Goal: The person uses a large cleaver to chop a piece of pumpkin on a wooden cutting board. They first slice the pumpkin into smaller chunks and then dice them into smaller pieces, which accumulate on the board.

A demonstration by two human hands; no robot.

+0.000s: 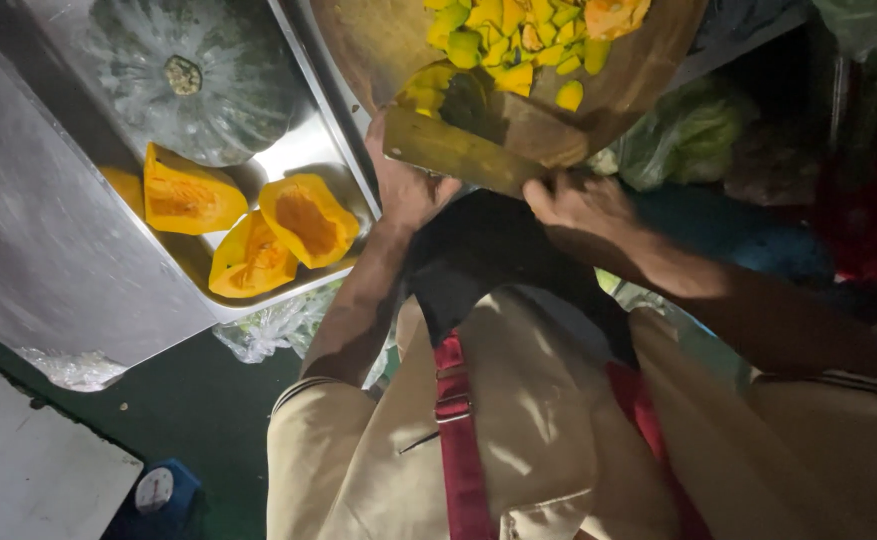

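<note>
A round wooden cutting board (648, 70) lies at the top of the view. On it are several yellow-green pumpkin chunks (518, 35) and a larger pumpkin piece (438, 88). A broad cleaver (458, 155) lies flat across the board's near rim. My right hand (578, 200) is closed around its handle end. My left hand (403, 185) sits at the board's near edge under the blade's tip, with its fingers hidden by the blade.
A steel tray (333, 150) at the left holds a whole green pumpkin (188, 75) and three orange-fleshed pumpkin wedges (308, 215). Leafy greens in plastic bags (683, 130) lie at the right. My beige clothing with red straps (453, 420) fills the bottom.
</note>
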